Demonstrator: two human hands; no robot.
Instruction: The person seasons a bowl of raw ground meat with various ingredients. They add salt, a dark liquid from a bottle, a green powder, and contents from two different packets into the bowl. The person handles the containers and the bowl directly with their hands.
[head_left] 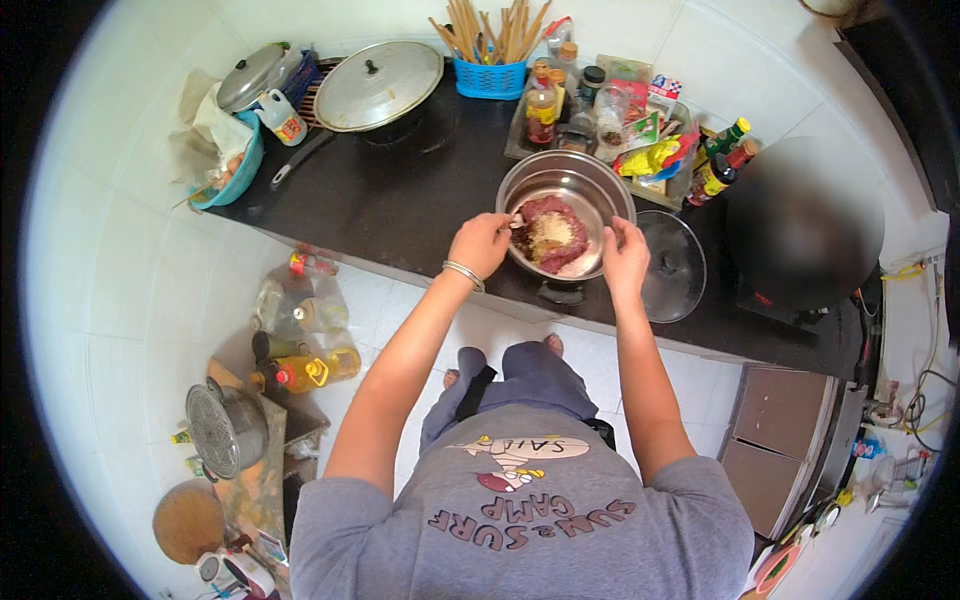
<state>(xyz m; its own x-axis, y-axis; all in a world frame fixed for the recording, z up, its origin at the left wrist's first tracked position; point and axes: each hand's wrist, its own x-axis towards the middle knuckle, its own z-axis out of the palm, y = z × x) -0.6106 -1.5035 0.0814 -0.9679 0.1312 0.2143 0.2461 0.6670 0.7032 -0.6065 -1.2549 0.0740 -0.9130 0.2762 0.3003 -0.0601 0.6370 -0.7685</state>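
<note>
A round stainless steel bowl [612, 181] stands near the counter's front edge. In it lies minced meat [552, 211] topped with a pale powder [551, 232] and some dark seasoning. My left hand [484, 243], a bracelet at its wrist, is at the bowl's left rim. Its fingers are pinched together at a small whitish thing whose kind I cannot make out. On the right side, my right hand [625, 262] grips the bowl's rim with thumb and fingers. Beside that hand a clear glass lid [676, 268] lies on the counter.
The dark counter [350, 215] holds a lidded pan [378, 88] and a blue chopstick basket [489, 80] at the back. Behind the bowl is a tray of seasonings [520, 141], with sauce bottles [712, 180] beside it. Oil bottles [318, 371] stand on the floor at left.
</note>
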